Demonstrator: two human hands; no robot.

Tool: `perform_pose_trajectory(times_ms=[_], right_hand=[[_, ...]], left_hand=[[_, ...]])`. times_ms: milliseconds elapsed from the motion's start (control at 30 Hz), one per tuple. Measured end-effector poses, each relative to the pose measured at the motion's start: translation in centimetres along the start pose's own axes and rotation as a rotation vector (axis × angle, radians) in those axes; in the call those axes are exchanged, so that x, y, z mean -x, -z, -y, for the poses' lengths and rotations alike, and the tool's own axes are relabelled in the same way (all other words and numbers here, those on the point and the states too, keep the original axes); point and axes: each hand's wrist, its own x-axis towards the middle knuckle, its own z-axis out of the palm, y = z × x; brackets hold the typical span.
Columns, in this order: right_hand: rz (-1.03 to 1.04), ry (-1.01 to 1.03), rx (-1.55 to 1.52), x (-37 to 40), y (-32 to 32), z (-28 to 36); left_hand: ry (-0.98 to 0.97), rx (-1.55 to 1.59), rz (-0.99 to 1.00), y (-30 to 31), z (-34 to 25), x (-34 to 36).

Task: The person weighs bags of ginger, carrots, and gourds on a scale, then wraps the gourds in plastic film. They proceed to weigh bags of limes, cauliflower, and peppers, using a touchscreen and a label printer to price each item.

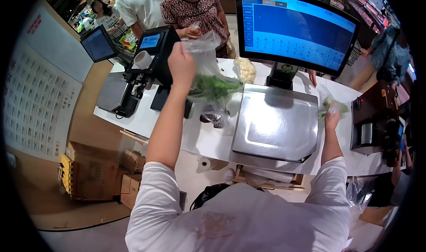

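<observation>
My left hand (183, 65) is raised, its fingers closed round the top of a clear plastic bag of green vegetables (214, 87). Below it on the counter sits another clear bag with dark produce (215, 119). My right hand (332, 117), reaching out past the scale's right side, grips a clear plastic bag with pale green produce (332, 104). Between both hands lies the steel weighing plate (276, 123), with nothing on it. A cauliflower (245, 70) rests behind the plate's left corner.
A large touch screen (297, 30) rises behind the plate. Left stand a black label printer (155, 52) and a second scale (116, 92); a brown machine (375, 114) stands right. Across the white counter (199, 138), a person (195, 7) holds a plastic bag. Cardboard boxes (97, 172) sit lower left.
</observation>
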Motion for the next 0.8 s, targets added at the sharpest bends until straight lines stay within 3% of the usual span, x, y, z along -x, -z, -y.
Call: perform_pose_trajectory(times_ms=[67, 100, 200, 400, 467, 500, 567, 633, 667, 700, 800], right_hand=[[-0.092, 0.078, -0.141, 1.2, -1.9, -0.5], [-0.035, 0.104, -0.040, 2.1, -2.7, -1.7], [0.172, -0.193, -0.188, 3.2, 3.2, 4.4], [-0.132, -0.249, -0.032, 7.2, 9.2, 6.0], [-0.155, -0.234, -0.278, 8.2, 11.9, 9.0], [-0.164, -0.226, -0.399, 8.5, 13.2, 11.1], [-0.116, -0.029, -0.614, 9.3, 15.3, 17.0], [-0.067, 0.103, -0.680, 10.8, 16.2, 20.9], [-0.044, 0.140, -0.643, 11.4, 16.4, 22.2], [-0.023, 0.176, -0.606, 11.8, 16.6, 22.5], [0.168, 0.421, -0.253, 14.2, 14.4, 19.5]], left_hand=[[0.045, -0.007, 0.137, 2.0, -2.8, -1.1], [0.073, 0.029, 0.198, 2.7, -3.8, -1.3], [0.103, 0.091, 0.301, 4.7, -8.6, -0.7], [0.164, 0.554, 0.372, 3.8, -16.1, 3.3], [0.208, 0.654, 0.341, 2.8, -18.0, 5.0], [0.139, 0.648, 0.315, 1.8, -17.7, 6.0], [0.019, 0.634, 0.128, 0.9, -19.0, 8.5], [-0.252, 0.644, 0.042, 0.3, -17.8, 12.2], [-0.352, 0.577, 0.087, 0.3, -16.8, 13.9], [-0.342, 0.859, 0.172, -1.2, -14.6, 16.8], [-0.241, 0.638, 0.441, -0.3, -10.9, 22.8]])
